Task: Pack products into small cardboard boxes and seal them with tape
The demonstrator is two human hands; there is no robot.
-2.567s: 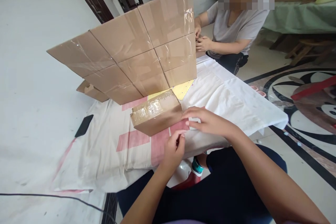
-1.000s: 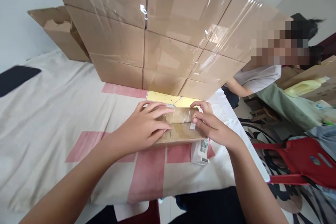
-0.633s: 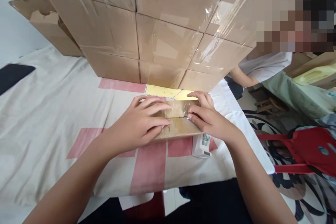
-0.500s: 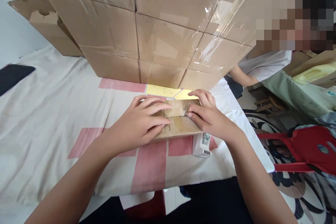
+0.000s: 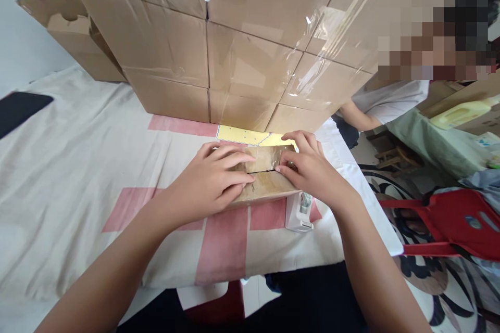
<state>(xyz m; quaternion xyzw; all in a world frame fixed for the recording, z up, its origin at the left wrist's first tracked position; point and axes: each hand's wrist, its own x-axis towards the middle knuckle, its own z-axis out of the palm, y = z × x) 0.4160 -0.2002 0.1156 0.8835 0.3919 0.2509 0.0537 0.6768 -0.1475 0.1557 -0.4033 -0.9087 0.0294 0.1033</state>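
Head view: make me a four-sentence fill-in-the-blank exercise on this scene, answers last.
1. The left hand and right hand both touch the small box, made of brown ____.
2. The dotted strip showing behind the small box is coloured ____.
3. The flat dark object lies at the picture's ____ edge.
4. The plastic chair is coloured ____.

Missing words: cardboard; yellow; left; red.

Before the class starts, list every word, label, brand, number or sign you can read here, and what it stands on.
No text can be read in this view.
Oval badge on the red chair: too small and blurred.
Yellow bottle: no legible label.
White tape dispenser: no legible lettering.
Small cardboard box: a dark mark, not legible as writing.
Stacked cartons: tape, no readable print.
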